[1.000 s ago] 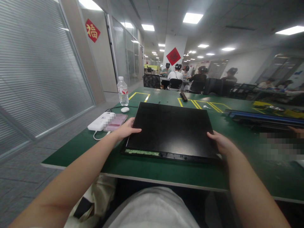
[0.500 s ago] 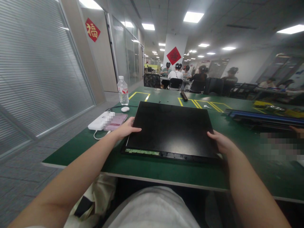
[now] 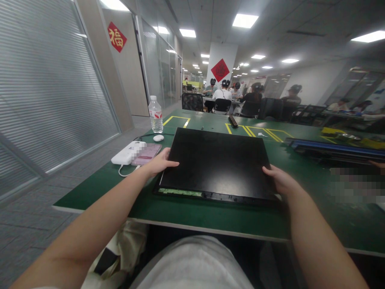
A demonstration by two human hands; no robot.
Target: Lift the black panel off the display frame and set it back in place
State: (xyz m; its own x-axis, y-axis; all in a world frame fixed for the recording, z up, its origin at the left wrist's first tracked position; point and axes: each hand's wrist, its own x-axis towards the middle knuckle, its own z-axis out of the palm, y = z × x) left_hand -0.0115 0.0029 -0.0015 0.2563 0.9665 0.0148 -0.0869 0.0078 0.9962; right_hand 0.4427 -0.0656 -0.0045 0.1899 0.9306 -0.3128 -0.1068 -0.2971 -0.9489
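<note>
Grip looks solid, left hand (image 3: 158, 163) and right hand (image 3: 278, 180) each with fingers curled round a side of the black panel (image 3: 216, 162) near the front edge of the surface (image 3: 210, 214), so I'd keep pressure even.

Upper left of the frame: red diamond sign (image 3: 117, 37) on the beige wall (image 3: 130, 76), gold character 福. Upper centre: second red diamond sign (image 3: 220, 70) on the white pillar (image 3: 217, 51), dark character too faint to read. Left of centre: water bottle (image 3: 155, 116), red-and-white label, print too small to read.
</note>
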